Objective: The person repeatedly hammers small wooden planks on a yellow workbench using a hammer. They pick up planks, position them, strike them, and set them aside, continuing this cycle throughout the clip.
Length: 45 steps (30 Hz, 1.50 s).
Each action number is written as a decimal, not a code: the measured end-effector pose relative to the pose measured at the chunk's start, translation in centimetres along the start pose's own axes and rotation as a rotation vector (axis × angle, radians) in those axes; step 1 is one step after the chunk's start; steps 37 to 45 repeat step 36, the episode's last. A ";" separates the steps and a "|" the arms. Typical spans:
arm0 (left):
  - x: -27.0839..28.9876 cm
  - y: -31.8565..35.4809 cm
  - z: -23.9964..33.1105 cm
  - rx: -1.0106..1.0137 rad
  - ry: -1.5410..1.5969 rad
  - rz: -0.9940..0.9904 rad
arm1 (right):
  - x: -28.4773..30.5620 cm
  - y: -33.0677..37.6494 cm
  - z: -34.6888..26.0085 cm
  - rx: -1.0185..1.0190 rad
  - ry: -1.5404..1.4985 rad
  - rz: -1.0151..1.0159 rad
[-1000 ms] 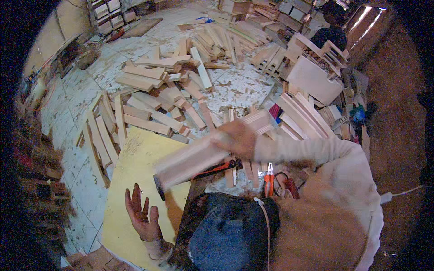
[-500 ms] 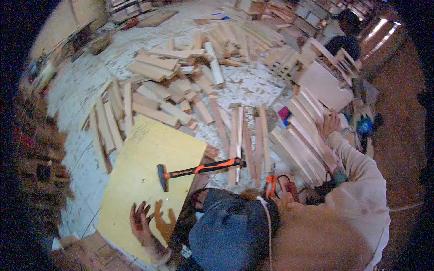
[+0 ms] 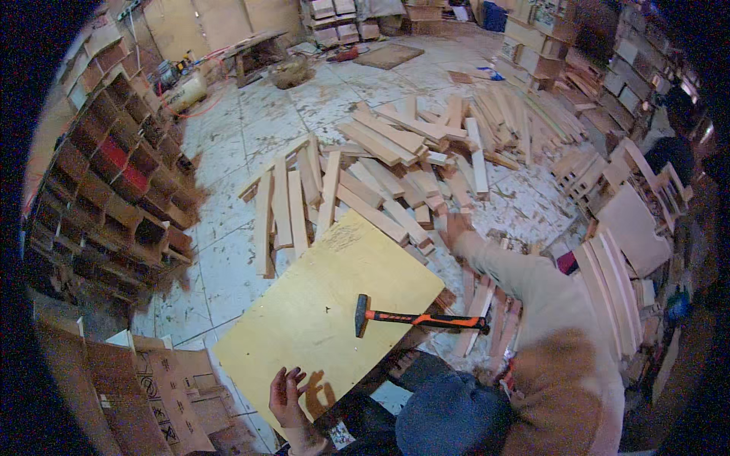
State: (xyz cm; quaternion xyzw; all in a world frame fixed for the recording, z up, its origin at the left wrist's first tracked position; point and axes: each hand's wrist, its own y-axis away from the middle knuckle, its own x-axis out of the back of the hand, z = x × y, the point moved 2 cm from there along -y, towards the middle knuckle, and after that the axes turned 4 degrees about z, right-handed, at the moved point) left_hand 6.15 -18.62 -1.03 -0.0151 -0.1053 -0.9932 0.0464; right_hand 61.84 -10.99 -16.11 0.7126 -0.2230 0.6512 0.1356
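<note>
A hammer [image 3: 422, 319] with a dark head and an orange-black handle lies on a pale yellow board [image 3: 289, 319], its handle end reaching past the board's edge. My left hand [image 3: 287, 399] hovers over the board's near end, fingers loosely bent and apart, with nothing in it; its shadow falls on the board. My right arm, in a light sleeve, stretches forward to a heap of cut wooden pieces [image 3: 384, 137]. There my right hand [image 3: 455, 229] is at the near side of the heap, beside the block ends. Blur hides its fingers and whether they hold a piece.
At the right stand long pale slats [image 3: 608, 281] side by side. Wooden compartment shelving [image 3: 106, 182] runs along the left, with cardboard [image 3: 163, 387] at the lower left. A rounded dark blue cloth shape [image 3: 452, 414] fills the lower middle. Wood scraps litter the tiled floor [image 3: 228, 144].
My right hand has left the slats at the right and moved to the heap of wooden pieces. The view has swung left, so the scene sits further right. My left hand stays over the board.
</note>
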 end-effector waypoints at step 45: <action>-8.4 -3.2 8.5 -1.234 -1.281 -0.110 | 22.8 12.4 -15.5 -0.175 -1.379 -1.156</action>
